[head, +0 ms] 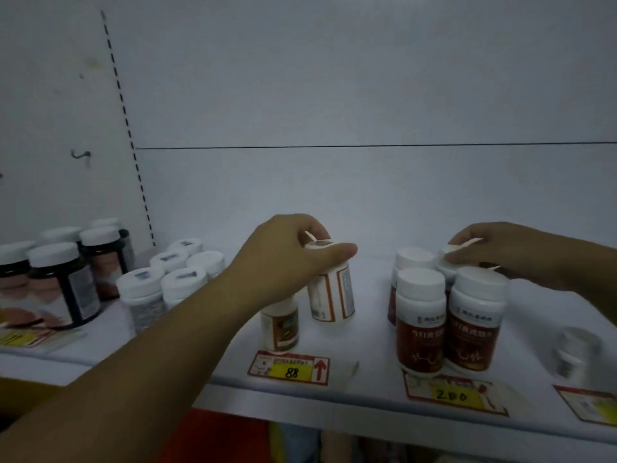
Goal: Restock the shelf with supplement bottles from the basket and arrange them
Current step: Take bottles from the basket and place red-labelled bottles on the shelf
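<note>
Bottles stand in groups along a white shelf (367, 392), and both bare hands reach in over them. The left hand (293, 252) is closed from above around the cap of a white bottle with an orange-edged label (332, 292), holding it tilted with its base near the shelf surface; the print on that label is too small to read. Just in front of it, partly under the wrist, stands a second white bottle with a brown-and-green picture label (282, 325), directly behind a red-bordered price tag (289, 367) whose yellow field reads "88" beside a red upward arrow. The right hand (500, 252) rests its fingertips on the white cap of a rear bottle (445, 262) in a cluster of red-labelled bottles (447, 325); whether it grips that cap cannot be told. Their labels carry white characters and a heartbeat-style line, but the writing is blurred. Below this cluster a second price tag (450, 394) shows a handwritten "200" on yellow. Farther left sit white bottles with small square stickers on their caps (167, 279), and beyond them dark bottles with white lids (63, 282). A third tag (594, 406) at the right edge is unreadable. The basket is not in view.
</note>
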Available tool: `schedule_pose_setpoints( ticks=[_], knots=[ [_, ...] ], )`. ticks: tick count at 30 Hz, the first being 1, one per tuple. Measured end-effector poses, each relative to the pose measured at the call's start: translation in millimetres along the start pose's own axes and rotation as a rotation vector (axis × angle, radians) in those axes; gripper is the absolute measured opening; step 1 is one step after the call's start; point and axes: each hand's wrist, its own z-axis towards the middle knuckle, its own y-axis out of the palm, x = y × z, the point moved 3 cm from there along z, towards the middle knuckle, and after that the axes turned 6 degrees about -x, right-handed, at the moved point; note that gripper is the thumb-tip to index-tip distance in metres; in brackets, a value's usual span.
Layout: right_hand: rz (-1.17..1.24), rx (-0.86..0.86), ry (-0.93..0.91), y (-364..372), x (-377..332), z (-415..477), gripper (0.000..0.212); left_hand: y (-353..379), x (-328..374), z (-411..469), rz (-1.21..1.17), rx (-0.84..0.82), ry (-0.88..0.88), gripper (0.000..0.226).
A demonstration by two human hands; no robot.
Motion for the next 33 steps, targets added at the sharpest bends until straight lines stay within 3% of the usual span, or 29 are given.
schedule_pose_setpoints(
  ticks=[5,13,17,19,22,24,25,27,29,31,33],
  knots=[
    [-0.128,-0.004,0.006,-3,-5,-8,0.030,17,1,20,0.583,-0.007,0.015,0.051],
    [-0.118,-0.104,-0.028,3,-7,-17,0.032,40,-11,22,0.860,-0.157,-0.081,0.053],
    [-0.108,-0.048,-0.046,0,-1,-21,0.058,34,-6,11,0.817,-0.140,-0.145,0.064],
    [-0.129,0.044,-0.087,-6,2,-32,0.060,32,6,0,0.729,-0.012,-0.121,0.063],
    [-0.206,0.301,-0.247,-22,4,-60,0.049,31,37,-29,0.431,0.261,0.100,0.028],
    [-0.201,0.541,-0.420,-33,11,-97,0.031,45,63,-61,0.216,0.297,0.260,0.009],
    [-0.148,0.600,-0.513,-34,19,-119,0.022,60,75,-78,0.124,0.255,0.324,0.009],
    [-0.091,0.558,-0.707,-24,43,-165,0.013,102,90,-112,0.004,0.076,0.364,0.012],
    [-0.159,0.390,-0.813,-1,79,-201,0.014,153,92,-132,-0.064,-0.135,0.286,0.013],
    [-0.232,0.165,-0.750,27,126,-218,0.017,205,83,-139,-0.089,-0.275,0.168,0.018],
    [-0.337,-0.031,-0.550,53,183,-215,0.016,252,67,-139,-0.070,-0.361,0.046,0.019]
  ],
)
